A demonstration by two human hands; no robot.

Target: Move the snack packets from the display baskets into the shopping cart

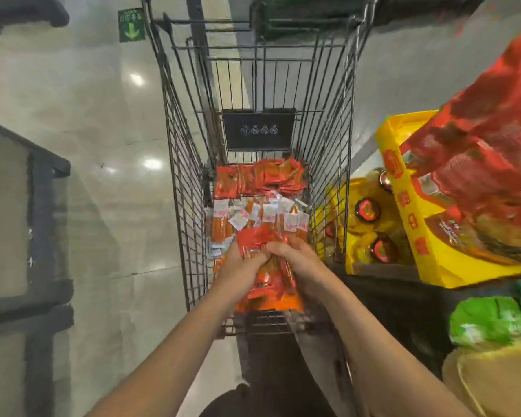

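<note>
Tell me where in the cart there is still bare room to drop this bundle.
None on the cart floor that shows: red packets fill the far end below the black sign, clear-wrapped orange sticks the middle, and the left hand and right hand hold the bundle over the near end. Free space is only on top of those layers.

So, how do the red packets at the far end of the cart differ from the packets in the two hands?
The far red packets lie loose on the cart floor; the held bundle is gripped by the left hand and right hand. The far ones look small and flat; the held ones look longer. Both are red-orange.
</note>
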